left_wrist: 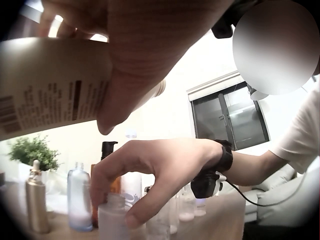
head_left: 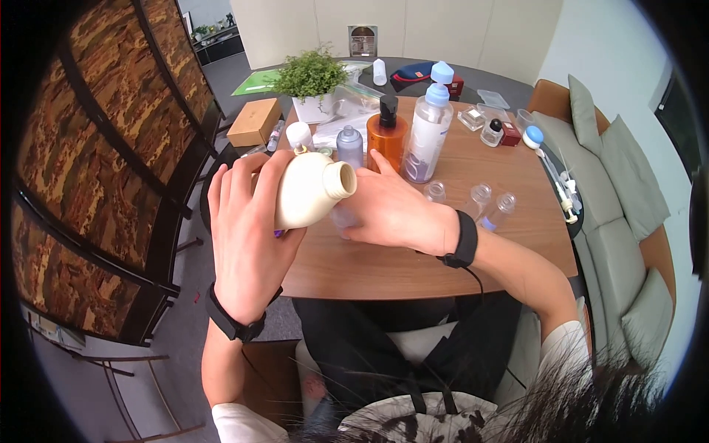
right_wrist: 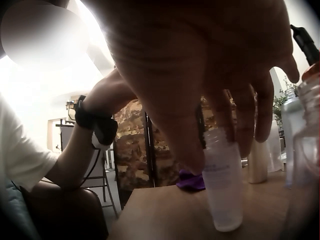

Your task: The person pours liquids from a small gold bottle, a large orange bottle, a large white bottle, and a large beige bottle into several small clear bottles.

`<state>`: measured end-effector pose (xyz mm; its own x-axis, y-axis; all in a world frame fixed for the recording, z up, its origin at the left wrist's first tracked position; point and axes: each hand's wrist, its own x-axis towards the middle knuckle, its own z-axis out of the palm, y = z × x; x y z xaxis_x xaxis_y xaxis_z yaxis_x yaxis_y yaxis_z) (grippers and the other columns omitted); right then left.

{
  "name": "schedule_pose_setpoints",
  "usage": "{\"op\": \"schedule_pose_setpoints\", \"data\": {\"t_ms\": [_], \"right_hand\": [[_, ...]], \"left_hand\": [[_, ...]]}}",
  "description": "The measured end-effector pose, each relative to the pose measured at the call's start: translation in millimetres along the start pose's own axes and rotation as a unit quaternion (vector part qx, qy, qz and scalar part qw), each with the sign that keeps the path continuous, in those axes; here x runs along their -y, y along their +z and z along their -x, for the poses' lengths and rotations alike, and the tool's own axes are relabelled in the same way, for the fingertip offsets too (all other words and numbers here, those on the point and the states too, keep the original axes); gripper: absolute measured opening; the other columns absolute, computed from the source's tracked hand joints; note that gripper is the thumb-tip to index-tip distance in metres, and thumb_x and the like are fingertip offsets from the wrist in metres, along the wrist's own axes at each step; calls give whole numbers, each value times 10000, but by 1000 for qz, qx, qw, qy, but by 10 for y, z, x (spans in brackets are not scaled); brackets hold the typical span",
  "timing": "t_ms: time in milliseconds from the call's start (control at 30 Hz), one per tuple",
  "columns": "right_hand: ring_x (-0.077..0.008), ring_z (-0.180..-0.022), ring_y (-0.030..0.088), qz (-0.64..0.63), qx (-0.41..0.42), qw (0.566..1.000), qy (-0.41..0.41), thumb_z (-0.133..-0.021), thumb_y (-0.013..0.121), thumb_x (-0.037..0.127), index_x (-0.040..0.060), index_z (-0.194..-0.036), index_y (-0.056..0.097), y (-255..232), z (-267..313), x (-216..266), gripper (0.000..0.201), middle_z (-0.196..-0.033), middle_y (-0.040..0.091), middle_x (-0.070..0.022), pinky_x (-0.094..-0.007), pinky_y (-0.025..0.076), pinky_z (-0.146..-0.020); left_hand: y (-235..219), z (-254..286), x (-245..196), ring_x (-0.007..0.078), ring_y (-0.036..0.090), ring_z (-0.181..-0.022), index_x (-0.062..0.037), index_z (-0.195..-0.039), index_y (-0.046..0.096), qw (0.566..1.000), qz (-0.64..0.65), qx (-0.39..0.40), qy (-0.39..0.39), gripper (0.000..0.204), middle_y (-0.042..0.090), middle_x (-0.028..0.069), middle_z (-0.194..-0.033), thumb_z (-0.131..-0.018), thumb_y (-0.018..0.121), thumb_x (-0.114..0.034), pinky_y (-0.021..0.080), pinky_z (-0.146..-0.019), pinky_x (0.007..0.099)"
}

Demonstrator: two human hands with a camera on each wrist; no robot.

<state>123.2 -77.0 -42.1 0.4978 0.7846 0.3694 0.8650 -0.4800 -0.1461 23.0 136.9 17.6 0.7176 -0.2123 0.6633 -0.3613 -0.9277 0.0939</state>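
Note:
My left hand (head_left: 247,210) grips a cream-coloured bottle (head_left: 304,193) around its body. The bottle is tilted, its uncapped mouth facing right and toward me, and printed text shows on its side in the left wrist view. Lower and to the right, my right hand (head_left: 402,210) holds a small translucent bottle (right_wrist: 222,190) between thumb and fingers. That small bottle (left_wrist: 112,222) stands upright on the table with its threaded neck uncapped. In the head view the right hand hides most of it. The cream bottle's mouth overlaps the right hand's fingers there.
Behind the hands stand an amber pump bottle (head_left: 382,140), a large clear bottle with a blue cap (head_left: 430,136) and a bluish bottle (head_left: 350,144). Several small clear bottles (head_left: 481,196) stand right. A potted plant (head_left: 310,77) and a cardboard box (head_left: 255,122) are farther back.

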Motion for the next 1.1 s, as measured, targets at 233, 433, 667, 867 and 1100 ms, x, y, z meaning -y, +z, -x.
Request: {"op": "schedule_pose_setpoints", "data": {"t_ms": [233, 433, 667, 867, 1100], "right_hand": [[-369, -1136, 655, -193, 28, 979, 62, -811, 751, 196, 26, -1157, 674, -518, 126, 113, 393, -1091, 674, -163, -507, 478, -1066], [-262, -1184, 662, -362, -45, 923, 119, -829, 779, 129, 25, -1357, 606, -706, 424, 164, 565, -1250, 673, -147, -396, 536, -1046], [-215, -1166, 679, -371, -113, 911, 142, -835, 891, 128, 50, -1531, 501, -542, 689, 253, 801, -1211, 705, -107, -384, 518, -1095], [-259, -1133, 720, -346, -124, 918, 147, -825, 927, 157, 67, -1538, 495, -521, 716, 308, 838, -1193, 735, -130, -403, 552, -1050], [-292, -1125, 746, -313, -120, 932, 139, -832, 923, 166, 78, -1531, 499, -468, 748, 337, 822, -1201, 762, -153, -424, 573, -1024]], "left_hand": [[2, -7, 2, 378, 595, -1235, -78, -1376, 612, 1000, 3, -5, 10, 771, 629, 148, -1287, -654, 866, 9, 399, -1167, 526], [8, -18, -47, 374, 605, -1233, -70, -1350, 623, 999, 37, -19, 33, 737, 638, 152, -1290, -658, 870, -4, 410, -1149, 514], [12, -1, -96, 362, 586, -1253, -137, -1384, 643, 999, 21, -13, 44, 761, 613, 122, -1305, -671, 875, -7, 363, -1219, 572], [27, 11, -135, 342, 579, -1281, -170, -1386, 656, 997, -35, -1, 67, 757, 596, 124, -1346, -675, 818, 33, 343, -1241, 581], [9, 17, -163, 334, 575, -1302, -185, -1378, 673, 995, -76, -5, 71, 702, 597, 128, -1346, -717, 745, 40, 337, -1249, 586]]}}
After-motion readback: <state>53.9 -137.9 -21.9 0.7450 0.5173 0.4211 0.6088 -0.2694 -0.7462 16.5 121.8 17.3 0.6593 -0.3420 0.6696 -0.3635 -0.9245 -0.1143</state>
